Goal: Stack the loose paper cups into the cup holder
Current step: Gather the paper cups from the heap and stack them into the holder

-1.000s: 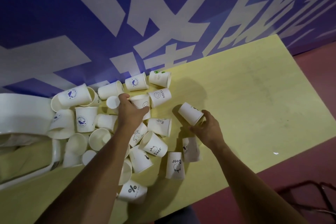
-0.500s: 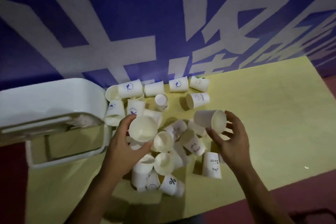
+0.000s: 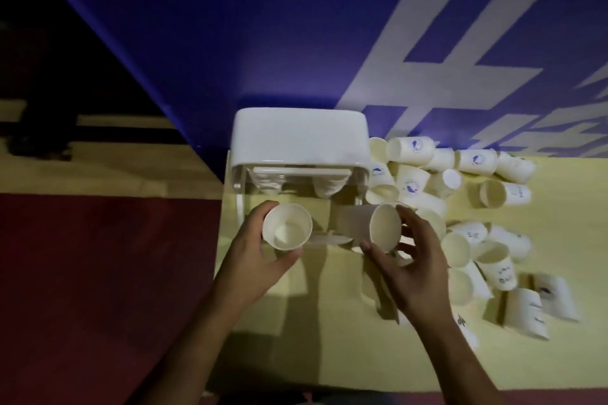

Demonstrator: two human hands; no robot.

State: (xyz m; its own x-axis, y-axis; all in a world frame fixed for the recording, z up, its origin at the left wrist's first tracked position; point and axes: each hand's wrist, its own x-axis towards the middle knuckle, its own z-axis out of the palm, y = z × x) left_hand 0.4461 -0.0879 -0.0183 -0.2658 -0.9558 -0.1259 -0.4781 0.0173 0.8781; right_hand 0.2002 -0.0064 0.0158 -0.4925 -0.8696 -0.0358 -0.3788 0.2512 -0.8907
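Backdrop: one dark blue banner with large white strokes point(image 3: 329, 43), standing behind the far edge of the desk.
Floor: one dark red floor point(image 3: 98, 273) to the left of the desk and in a strip along the near edge.
Desk: one pale yellow flat-topped desk point(image 3: 329, 355), carrying the holder and all the loose cups.
Holder: one white plastic cup holder with a rounded top and clear front point(image 3: 297, 138), at the desk's far left corner against the banner. Two stacks of cups show through its clear part, one left and one right; the glare makes the number in each stack impossible to count.
Loose cups: a pile of white paper cups with small blue or black prints point(image 3: 477, 240), just right of the holder, lying on their sides or leaning on each other. Roughly twenty, though the overlap and blur rule out an exact count.
Hands: two, both bare, in front of the holder's open base.
Left hand: the left hand point(image 3: 253, 260) grips one white paper cup, mouth turned toward the camera point(image 3: 287, 226), thumb beneath and fingers around the left side.
Right hand: the right hand point(image 3: 411, 260) holds one white paper cup lying sideways, mouth to the right point(image 3: 371, 223), thumb under the rim and fingers spread around the far edge.
Held cups: two, near each other but apart, both above the desk just before the holder.
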